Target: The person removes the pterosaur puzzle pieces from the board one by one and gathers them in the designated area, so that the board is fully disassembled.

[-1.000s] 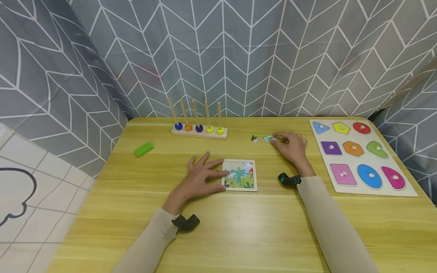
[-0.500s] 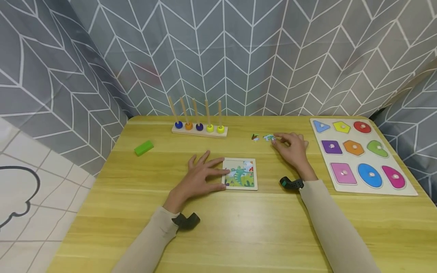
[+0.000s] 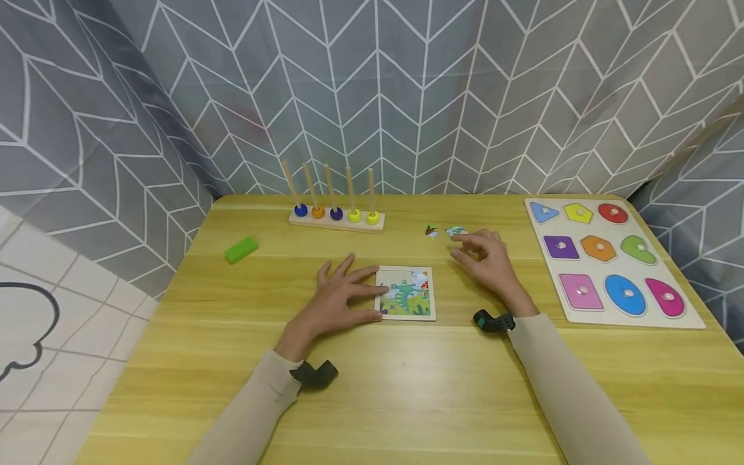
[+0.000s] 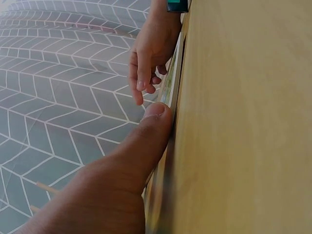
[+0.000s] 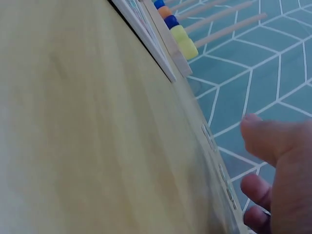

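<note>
A small dinosaur jigsaw puzzle (image 3: 405, 294) in a pale square frame lies flat at mid-table. My left hand (image 3: 334, 301) rests along its left edge with fingers spread, and in the left wrist view the thumb (image 4: 151, 122) touches the frame's side. Two loose jigsaw pieces lie farther back: a brown and green one (image 3: 431, 230) and a blue-green one (image 3: 456, 230). Just in front of the second piece is my right hand (image 3: 487, 263), bent loosely, thumb and forefinger apart. Nothing shows between them. The right wrist view has both pieces beyond the thumb (image 5: 265, 139).
At the back left stands a wooden peg stacker (image 3: 337, 219) with coloured beads and tall upright pegs. A green block (image 3: 241, 250) lies at the left. A knobbed shape board (image 3: 616, 265) occupies the right side. Behind the table hangs a grey curtain (image 3: 401, 97).
My right hand has drawn back slightly from the blue-green piece, and its thumb and forefinger have parted. My left hand stays at the puzzle frame. The view shifts slightly.
</note>
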Demonstrator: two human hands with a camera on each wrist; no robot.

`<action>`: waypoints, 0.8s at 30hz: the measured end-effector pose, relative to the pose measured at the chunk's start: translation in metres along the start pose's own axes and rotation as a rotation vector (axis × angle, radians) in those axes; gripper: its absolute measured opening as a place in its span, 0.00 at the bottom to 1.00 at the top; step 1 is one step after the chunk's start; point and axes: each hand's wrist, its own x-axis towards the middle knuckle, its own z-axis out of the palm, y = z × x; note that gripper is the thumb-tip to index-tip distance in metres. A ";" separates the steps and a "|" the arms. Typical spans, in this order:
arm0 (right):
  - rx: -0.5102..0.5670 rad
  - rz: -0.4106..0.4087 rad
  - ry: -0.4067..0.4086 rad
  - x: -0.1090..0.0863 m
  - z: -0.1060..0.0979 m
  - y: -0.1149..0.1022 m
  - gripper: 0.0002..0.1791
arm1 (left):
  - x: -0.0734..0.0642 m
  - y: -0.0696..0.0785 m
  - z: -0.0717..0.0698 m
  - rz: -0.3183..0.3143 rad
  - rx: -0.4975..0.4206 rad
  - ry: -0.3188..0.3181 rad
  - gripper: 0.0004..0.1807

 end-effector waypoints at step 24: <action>-0.001 -0.154 -0.439 -0.012 0.031 -0.042 0.17 | 0.000 0.003 0.000 -0.002 0.007 0.007 0.28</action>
